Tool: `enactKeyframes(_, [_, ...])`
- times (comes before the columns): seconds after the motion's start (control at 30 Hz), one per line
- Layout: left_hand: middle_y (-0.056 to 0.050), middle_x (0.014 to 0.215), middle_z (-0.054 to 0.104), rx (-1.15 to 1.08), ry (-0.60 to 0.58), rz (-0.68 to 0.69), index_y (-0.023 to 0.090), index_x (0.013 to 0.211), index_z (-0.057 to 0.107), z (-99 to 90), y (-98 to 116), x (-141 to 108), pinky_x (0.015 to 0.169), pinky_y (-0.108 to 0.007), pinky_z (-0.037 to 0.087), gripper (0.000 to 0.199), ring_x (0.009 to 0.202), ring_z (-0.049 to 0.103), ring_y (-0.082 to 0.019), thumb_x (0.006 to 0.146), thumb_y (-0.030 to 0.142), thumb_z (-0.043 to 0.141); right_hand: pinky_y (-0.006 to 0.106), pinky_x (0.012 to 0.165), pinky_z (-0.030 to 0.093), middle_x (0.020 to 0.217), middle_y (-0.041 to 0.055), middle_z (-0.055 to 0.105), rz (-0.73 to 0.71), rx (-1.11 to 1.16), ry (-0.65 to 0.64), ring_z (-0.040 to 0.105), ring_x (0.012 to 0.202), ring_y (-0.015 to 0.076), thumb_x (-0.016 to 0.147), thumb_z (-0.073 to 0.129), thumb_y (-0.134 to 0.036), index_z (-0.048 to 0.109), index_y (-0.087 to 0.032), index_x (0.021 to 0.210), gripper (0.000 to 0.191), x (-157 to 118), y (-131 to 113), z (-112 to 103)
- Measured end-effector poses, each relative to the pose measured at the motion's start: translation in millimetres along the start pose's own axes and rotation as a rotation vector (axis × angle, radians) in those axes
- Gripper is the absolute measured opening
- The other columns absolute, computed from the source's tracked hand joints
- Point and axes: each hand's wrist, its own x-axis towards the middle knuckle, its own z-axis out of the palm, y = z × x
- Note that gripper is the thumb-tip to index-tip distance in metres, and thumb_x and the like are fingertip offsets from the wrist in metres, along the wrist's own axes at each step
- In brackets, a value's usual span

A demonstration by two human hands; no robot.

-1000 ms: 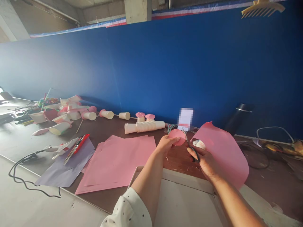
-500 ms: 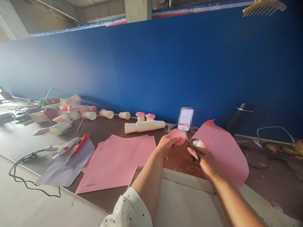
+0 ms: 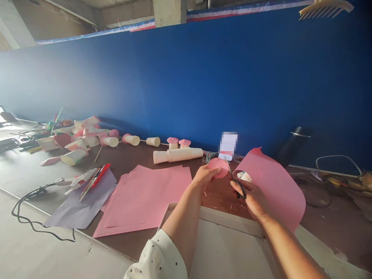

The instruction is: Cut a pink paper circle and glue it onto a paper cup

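My left hand (image 3: 204, 176) pinches a round pink paper disc (image 3: 218, 166) by its near left edge, thumb on top. A pair of black-handled scissors (image 3: 239, 188) is in my right hand (image 3: 253, 199), with fingers through the handle loops. The blades point up and away along the disc's right edge; whether they touch the paper is hard to tell. Just right of the scissors, a small white item with red marks (image 3: 246, 177) lies beside a large curled pink sheet (image 3: 281, 190). Small pink paper scraps lie on the brown table below the disc.
Pink sheets (image 3: 151, 197) are stacked at left, near a grey sheet (image 3: 84, 211) bearing a red utility knife (image 3: 94, 182) and a glue gun (image 3: 77, 180). Behind are nested paper cups (image 3: 180, 155), pink-topped cups (image 3: 172, 142), and a dark bottle (image 3: 293, 145). An open drawer (image 3: 229, 244) is below my arms.
Both hands, the disc and the scissors stay almost exactly where they were. The whole view has shifted very slightly.
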Motion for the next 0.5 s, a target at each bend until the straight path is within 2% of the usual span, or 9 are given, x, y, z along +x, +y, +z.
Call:
enactKeyframes(0.1, [-0.002, 0.067, 0.060, 0.010, -0.006, 0.013, 0.012, 0.093, 0.071, -0.9, -0.5, 0.4, 0.061, -0.026, 0.037, 0.036, 0.060, 0.045, -0.011, 0.064, 0.032, 0.079, 0.028, 0.060, 0.040, 0.067, 0.0001, 0.059, 0.049, 0.090, -0.058, 0.054, 0.063, 0.0166, 0.072, 0.071, -0.054, 0.072, -0.025, 0.110, 0.047, -1.5, -3.6, -0.9])
enactKeyframes(0.33, [-0.002, 0.068, 0.060, 0.003, -0.005, 0.020, 0.013, 0.094, 0.072, -0.6, -1.1, -1.0, 0.061, -0.025, 0.036, 0.037, 0.060, 0.045, -0.011, 0.063, 0.033, 0.079, 0.030, 0.063, 0.041, 0.066, -0.0001, 0.060, 0.054, 0.019, -0.028, 0.055, 0.063, 0.0175, 0.072, 0.070, -0.055, 0.073, -0.025, 0.108, 0.047, -3.0, -8.3, -2.2])
enactKeyframes(0.5, [-0.002, 0.068, 0.059, 0.013, 0.004, 0.018, 0.012, 0.094, 0.071, 0.6, 0.7, -3.2, 0.062, -0.026, 0.037, 0.038, 0.060, 0.045, -0.011, 0.063, 0.033, 0.079, 0.028, 0.063, 0.042, 0.068, -0.0012, 0.059, 0.065, 0.058, -0.032, 0.054, 0.063, 0.0152, 0.071, 0.073, -0.054, 0.073, -0.025, 0.108, 0.047, -3.4, -9.8, -2.0])
